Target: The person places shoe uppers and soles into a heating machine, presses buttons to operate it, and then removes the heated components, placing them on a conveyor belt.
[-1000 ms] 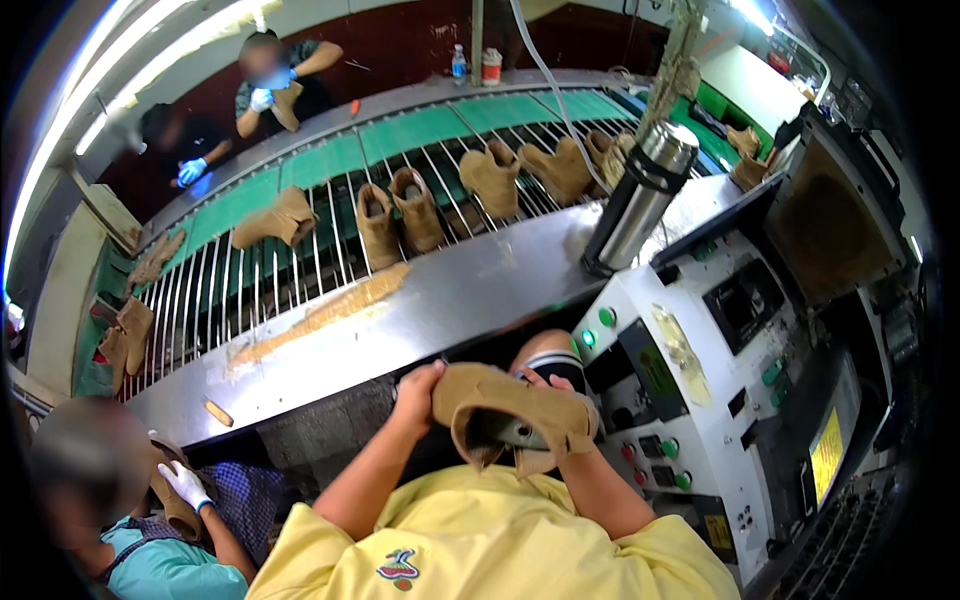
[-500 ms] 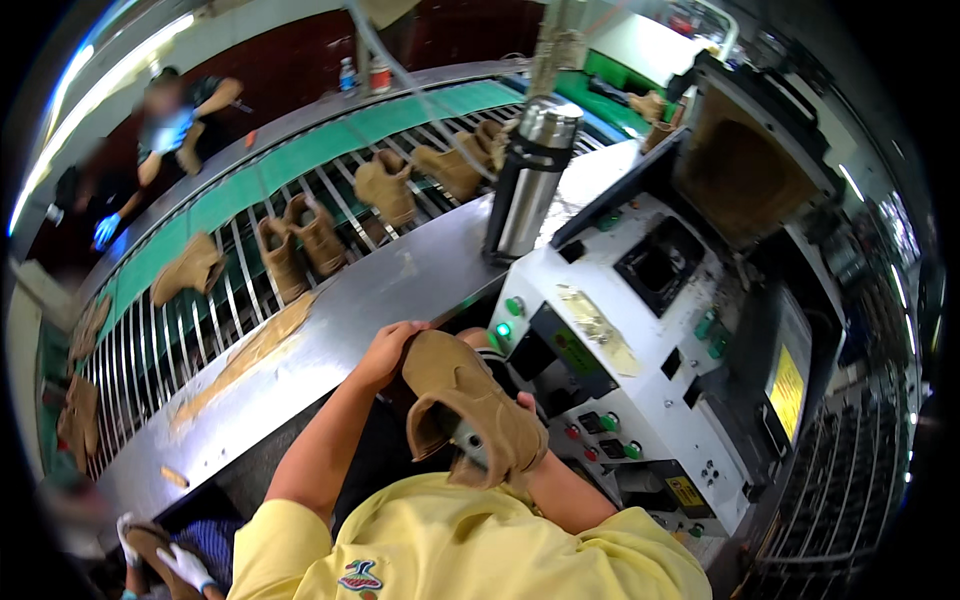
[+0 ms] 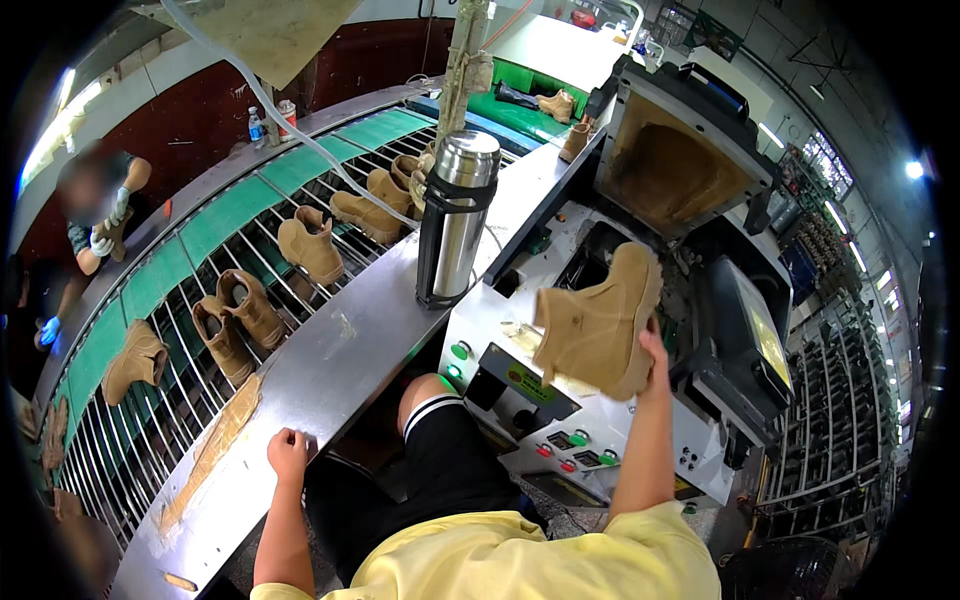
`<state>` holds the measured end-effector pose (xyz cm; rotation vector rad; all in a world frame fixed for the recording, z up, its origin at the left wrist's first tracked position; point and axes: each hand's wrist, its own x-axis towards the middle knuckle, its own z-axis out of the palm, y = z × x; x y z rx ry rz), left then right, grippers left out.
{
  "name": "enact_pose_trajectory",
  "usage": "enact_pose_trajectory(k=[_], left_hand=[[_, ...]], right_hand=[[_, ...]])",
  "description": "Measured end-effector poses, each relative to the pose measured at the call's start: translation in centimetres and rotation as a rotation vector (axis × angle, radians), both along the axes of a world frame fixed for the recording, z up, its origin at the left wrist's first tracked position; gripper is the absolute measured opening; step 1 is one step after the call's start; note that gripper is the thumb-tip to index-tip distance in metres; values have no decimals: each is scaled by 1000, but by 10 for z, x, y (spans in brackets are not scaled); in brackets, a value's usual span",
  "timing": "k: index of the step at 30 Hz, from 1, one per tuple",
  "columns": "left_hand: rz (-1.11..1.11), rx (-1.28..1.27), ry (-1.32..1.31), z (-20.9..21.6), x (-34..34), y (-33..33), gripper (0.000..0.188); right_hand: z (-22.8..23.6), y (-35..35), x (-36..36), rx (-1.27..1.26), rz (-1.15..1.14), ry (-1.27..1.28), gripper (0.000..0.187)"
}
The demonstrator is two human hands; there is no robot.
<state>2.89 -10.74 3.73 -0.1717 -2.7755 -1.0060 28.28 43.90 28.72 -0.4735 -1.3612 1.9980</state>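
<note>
A tan ankle boot [image 3: 598, 325] is held up in my right hand [image 3: 655, 355], gripped along its sole, with the sole facing right. It hangs over the front of a white machine [image 3: 490, 325], close to the machine's raised lid [image 3: 675, 165]. My left hand [image 3: 289, 455] rests by the edge of the metal table [image 3: 345, 365], its fingers curled in and nothing visible in them. The fingers of my right hand behind the boot are partly hidden.
Several tan boots [image 3: 312, 245] stand on a metal-bar conveyor [image 3: 190, 405] at the left. A steel thermos [image 3: 460, 215] stands on the table beside the machine. Green and red buttons [image 3: 578, 438] line the machine's front. A co-worker [image 3: 100, 200] is across the conveyor.
My left hand has let go of the boot and moved left to the table edge. My right hand has carried the boot up and right, over the machine. The view has shifted right.
</note>
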Motion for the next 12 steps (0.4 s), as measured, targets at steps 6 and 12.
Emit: enact_pose_trajectory(k=[6,12], left_hand=[[-6,47,32,10,-1,27,17],[71,95,-17,-1,-10,27,15]], right_hand=[[46,121,-69,324,-353,-463,97],[24,217,-148,739,-472,-945,95]])
